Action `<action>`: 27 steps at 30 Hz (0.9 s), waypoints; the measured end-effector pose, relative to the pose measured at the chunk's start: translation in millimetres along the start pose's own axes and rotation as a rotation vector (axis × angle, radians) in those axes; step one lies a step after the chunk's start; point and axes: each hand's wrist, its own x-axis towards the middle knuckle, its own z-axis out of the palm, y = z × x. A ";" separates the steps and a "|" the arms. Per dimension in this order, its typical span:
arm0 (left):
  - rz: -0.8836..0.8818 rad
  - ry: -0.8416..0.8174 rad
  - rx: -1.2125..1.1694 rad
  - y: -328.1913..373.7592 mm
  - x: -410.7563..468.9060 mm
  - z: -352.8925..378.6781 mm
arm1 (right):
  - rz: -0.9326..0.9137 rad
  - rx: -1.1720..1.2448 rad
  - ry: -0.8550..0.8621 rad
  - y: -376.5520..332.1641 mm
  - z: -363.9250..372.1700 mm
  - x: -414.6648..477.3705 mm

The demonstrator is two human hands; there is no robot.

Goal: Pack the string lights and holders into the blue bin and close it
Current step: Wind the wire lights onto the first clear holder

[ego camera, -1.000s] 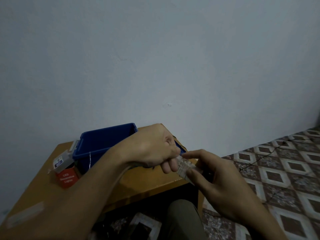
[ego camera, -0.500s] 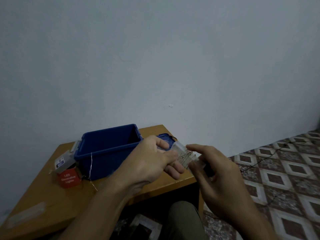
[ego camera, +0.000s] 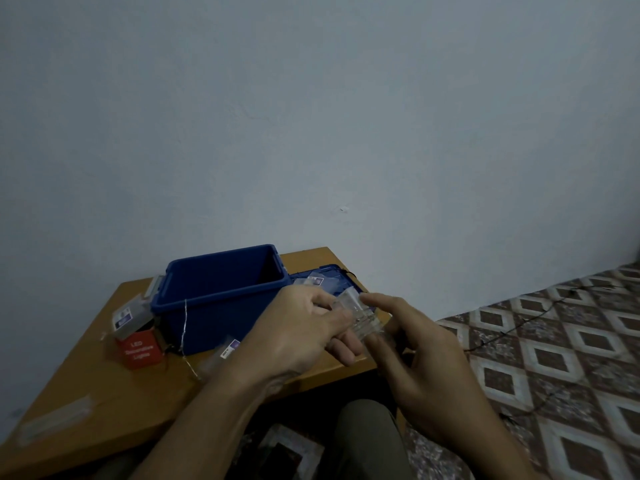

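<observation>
The open blue bin [ego camera: 221, 299] stands on the wooden table [ego camera: 86, 375], with a thin wire strand [ego camera: 184, 327] draped over its front wall. Its blue lid [ego camera: 329, 282] lies flat to the right with small clear packets on it. In front of the lid, my left hand [ego camera: 301, 334] grips a clear plastic holder [ego camera: 362, 315] wound with string light. My right hand [ego camera: 415, 351] touches the holder's right side with fingers spread. A red LED lights box [ego camera: 140, 349] sits left of the bin. Another clear holder [ego camera: 221, 355] lies beside my left wrist.
A grey packet [ego camera: 130, 315] rests on top of the red box. A strip of tape [ego camera: 52, 420] lies near the table's front left. A dark wire [ego camera: 512, 330] runs over the patterned floor tiles on the right. The wall is close behind the table.
My left hand turned and slid left along the holder, uncovering the bin's front. The holder rose slightly toward the lid. My right hand's fingers loosened and spread.
</observation>
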 end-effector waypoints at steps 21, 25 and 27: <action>0.051 0.078 -0.119 -27.0 0.9 -15.4 | 0.295 0.602 -0.064 -9.0 12.5 4.1; 0.080 0.122 -0.089 -33.9 -0.2 -19.5 | 0.417 0.694 -0.129 -18.8 21.3 5.6; 0.092 0.145 -0.081 -36.4 -1.4 -22.9 | 0.456 0.697 -0.148 -24.1 26.8 9.2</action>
